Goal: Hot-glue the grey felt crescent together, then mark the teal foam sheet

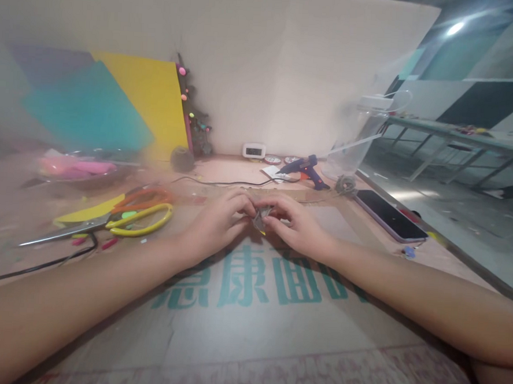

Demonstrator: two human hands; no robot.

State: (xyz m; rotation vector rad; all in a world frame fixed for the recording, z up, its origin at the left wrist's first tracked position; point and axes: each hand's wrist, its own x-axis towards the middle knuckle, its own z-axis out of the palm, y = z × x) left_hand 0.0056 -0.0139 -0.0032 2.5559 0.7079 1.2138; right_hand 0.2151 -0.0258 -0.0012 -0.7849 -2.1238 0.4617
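Across the bench (227,168), read as a dial centred on the small grey piece (260,220), pink lumps (84,169) lay blurred between nine and ten o'clock, coloured sheets (92,106) showed at ten, and scissors (93,226) lay at nine, tips pointing outward; a left arm swung that way might have snagged them or the dark cord (67,256) beside them. The left hand (220,219) was at nine, fingers bent into a nearly closed pinch on the piece. A white display (254,151) stood at twelve. The piece sat between both hands, its lower tip yellow; too hard a squeeze could have creased it, too slack a pinch let it drop. At three, the right hand (293,220) had thumb and forefinger closed on its other side. Between one and two lay a glue gun (307,171), whose nozzle, if hot, could have burned fingers reaching forward. A clear jug (357,143) at two could have tipped if bumped, and a phone (389,216) at three, near the bench's edge, could have been pushed off by a sweeping right arm. Counted left to right: three sheets, one pair of scissors, two hands, one display, one grey piece, one glue gun, one jug, one phone; the lumps were too blurred to count.
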